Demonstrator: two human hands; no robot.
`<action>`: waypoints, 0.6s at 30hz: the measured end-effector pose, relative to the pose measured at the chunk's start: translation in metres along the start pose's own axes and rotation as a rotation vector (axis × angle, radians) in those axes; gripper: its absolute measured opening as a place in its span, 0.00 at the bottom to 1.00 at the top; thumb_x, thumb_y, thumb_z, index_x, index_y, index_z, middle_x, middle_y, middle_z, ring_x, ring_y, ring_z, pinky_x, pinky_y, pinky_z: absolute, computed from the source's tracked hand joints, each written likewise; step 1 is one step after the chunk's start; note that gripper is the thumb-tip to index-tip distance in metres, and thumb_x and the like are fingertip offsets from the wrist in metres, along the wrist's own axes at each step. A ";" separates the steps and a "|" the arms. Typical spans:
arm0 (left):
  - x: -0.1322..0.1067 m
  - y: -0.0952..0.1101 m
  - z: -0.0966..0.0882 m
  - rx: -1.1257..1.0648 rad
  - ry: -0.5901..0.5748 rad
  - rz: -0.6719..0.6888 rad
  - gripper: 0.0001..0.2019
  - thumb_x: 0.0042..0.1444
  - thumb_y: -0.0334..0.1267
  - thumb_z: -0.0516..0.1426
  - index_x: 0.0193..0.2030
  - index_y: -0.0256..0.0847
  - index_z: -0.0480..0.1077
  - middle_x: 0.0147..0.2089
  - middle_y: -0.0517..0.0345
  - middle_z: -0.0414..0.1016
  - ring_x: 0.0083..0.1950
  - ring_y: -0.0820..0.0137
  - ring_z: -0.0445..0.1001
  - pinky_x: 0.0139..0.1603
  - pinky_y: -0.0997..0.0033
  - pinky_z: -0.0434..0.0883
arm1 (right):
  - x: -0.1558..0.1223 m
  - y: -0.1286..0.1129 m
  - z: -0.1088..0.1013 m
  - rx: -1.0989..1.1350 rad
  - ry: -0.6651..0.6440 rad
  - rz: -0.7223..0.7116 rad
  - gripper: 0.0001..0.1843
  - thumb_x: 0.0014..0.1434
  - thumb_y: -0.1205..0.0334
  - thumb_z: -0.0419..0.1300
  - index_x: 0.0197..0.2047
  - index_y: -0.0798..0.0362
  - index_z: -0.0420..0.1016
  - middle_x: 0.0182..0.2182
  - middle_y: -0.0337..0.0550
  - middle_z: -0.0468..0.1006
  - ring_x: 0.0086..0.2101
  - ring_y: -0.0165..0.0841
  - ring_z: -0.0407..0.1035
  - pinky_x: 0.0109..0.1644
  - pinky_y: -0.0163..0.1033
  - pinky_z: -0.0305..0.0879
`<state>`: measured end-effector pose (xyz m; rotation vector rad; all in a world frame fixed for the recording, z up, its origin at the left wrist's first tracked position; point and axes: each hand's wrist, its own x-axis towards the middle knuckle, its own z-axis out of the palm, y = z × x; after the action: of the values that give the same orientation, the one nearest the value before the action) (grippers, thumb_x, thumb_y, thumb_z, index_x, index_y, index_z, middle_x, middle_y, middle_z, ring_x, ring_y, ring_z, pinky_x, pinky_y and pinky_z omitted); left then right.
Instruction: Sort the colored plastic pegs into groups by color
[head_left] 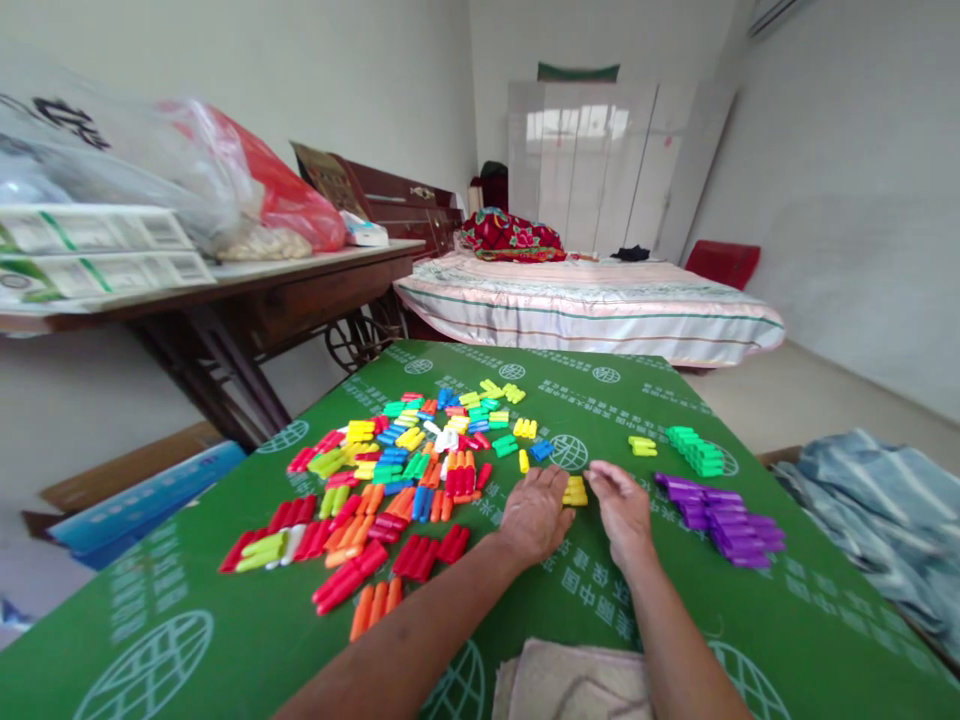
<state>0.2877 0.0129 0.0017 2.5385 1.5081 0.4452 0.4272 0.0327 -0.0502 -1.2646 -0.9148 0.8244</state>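
A small row of yellow plastic tubes [575, 491] lies on the green table between my two hands. My left hand [534, 510] rests palm down at the row's left end, with its thumb and fingertips closed around that end. Just to the right of the row, my right hand [621, 508] has its thumb and fingertips drawn together. Whatever is between them is too small to make out. Beyond my left hand lie a single yellow tube [523, 461] and a blue piece [541, 450].
Many loose tubes, including a red group [416, 557] and an orange group [376, 607], spread across the table's left half. On the right are purple tubes [724, 520], green tubes [695, 450] and a small yellow group [642, 446]. A folded cloth [577, 680] lies near me.
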 end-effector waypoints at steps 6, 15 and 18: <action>0.014 0.006 0.010 0.056 0.043 0.027 0.16 0.56 0.40 0.55 0.50 0.38 0.67 0.49 0.50 0.72 0.51 0.61 0.67 0.55 0.63 0.64 | 0.003 0.004 -0.002 0.101 0.086 0.058 0.19 0.43 0.51 0.64 0.35 0.55 0.78 0.33 0.47 0.81 0.36 0.41 0.75 0.43 0.45 0.72; 0.031 0.012 0.014 0.149 0.020 0.027 0.12 0.58 0.39 0.50 0.47 0.38 0.66 0.46 0.51 0.71 0.50 0.62 0.67 0.53 0.64 0.65 | 0.004 0.004 -0.004 0.176 0.202 0.097 0.21 0.38 0.50 0.67 0.33 0.55 0.77 0.32 0.44 0.80 0.35 0.39 0.74 0.44 0.44 0.71; 0.037 0.012 0.016 0.149 0.017 0.006 0.13 0.58 0.39 0.50 0.48 0.37 0.65 0.47 0.50 0.71 0.51 0.61 0.67 0.52 0.63 0.66 | 0.006 0.006 -0.006 0.149 0.215 0.104 0.21 0.37 0.51 0.67 0.34 0.55 0.77 0.32 0.44 0.80 0.35 0.39 0.74 0.44 0.45 0.71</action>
<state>0.3199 0.0396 -0.0037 2.6581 1.5967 0.3695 0.4350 0.0359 -0.0562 -1.2507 -0.6091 0.8051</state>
